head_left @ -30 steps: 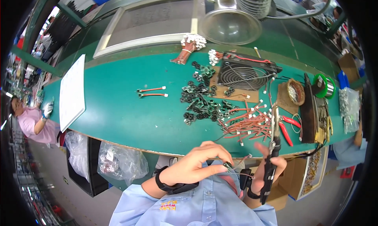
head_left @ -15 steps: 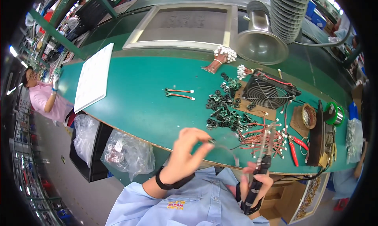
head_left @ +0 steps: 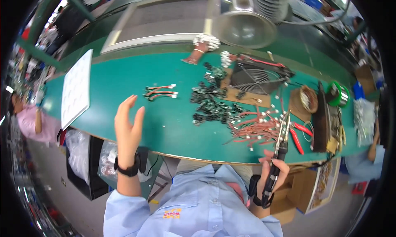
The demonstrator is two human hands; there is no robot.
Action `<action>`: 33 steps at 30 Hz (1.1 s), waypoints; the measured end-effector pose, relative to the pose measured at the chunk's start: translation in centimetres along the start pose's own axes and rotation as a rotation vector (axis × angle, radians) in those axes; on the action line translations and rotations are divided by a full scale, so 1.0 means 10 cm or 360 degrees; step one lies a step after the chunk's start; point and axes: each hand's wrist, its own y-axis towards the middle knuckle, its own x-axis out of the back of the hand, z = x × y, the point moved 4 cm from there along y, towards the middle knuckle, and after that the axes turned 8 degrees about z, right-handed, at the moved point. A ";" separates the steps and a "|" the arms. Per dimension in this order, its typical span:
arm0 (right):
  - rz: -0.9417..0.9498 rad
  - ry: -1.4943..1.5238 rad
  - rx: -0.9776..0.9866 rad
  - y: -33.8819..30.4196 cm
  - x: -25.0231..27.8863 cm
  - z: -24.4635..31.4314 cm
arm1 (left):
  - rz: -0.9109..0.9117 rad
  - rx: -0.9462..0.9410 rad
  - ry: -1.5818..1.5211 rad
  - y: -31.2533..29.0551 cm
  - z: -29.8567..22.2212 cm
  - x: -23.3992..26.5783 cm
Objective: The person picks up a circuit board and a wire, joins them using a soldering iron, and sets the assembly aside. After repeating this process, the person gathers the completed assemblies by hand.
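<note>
My left hand point(head_left: 129, 127) is over the near left part of the green table point(head_left: 165, 125); its thumb and fingers are spread and hold nothing. Just beyond its fingertips lies a small row of wired circuit boards point(head_left: 161, 92), dark at the left end with red leads and white connectors to the right. My right hand point(head_left: 273, 169) is wrapped round the black handle of a soldering iron point(head_left: 280, 146), whose metal tip points up and away. Past the iron lie many loose red wire leads point(head_left: 258, 127) with white connectors. A heap of small dark green boards point(head_left: 212, 105) sits left of the leads.
A black fan point(head_left: 258, 76) stands behind the boards. Red-handled pliers point(head_left: 296, 140), a solder spool point(head_left: 338, 94) and a coil holder point(head_left: 308, 99) lie right. Bundled leads point(head_left: 200, 49), a metal fume hood point(head_left: 246, 29) and a framed screen point(head_left: 165, 20) are farther back. A white sheet point(head_left: 77, 89) lies left.
My left hand has moved left and opened; the small dark piece it pinched is out of it. The row of wired boards looks larger by one. The view has shifted.
</note>
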 end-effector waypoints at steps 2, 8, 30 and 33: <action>-0.0018 -0.0043 -0.0071 0.02 0.04 -0.10 | 0.0020 0.0081 -0.0198 -0.12 -0.30 -0.05; 0.0083 -0.0216 0.0058 0.03 0.03 -0.21 | 0.0653 -0.0207 -0.0241 -0.48 -1.25 -0.74; 0.0097 0.0035 -0.0051 -0.05 0.09 -0.29 | 0.0269 -0.0456 0.0207 -0.28 -1.39 -1.01; 0.0049 0.0011 -0.0068 -0.07 0.08 -0.25 | 0.0183 -0.0499 0.0179 -0.28 -1.37 -1.01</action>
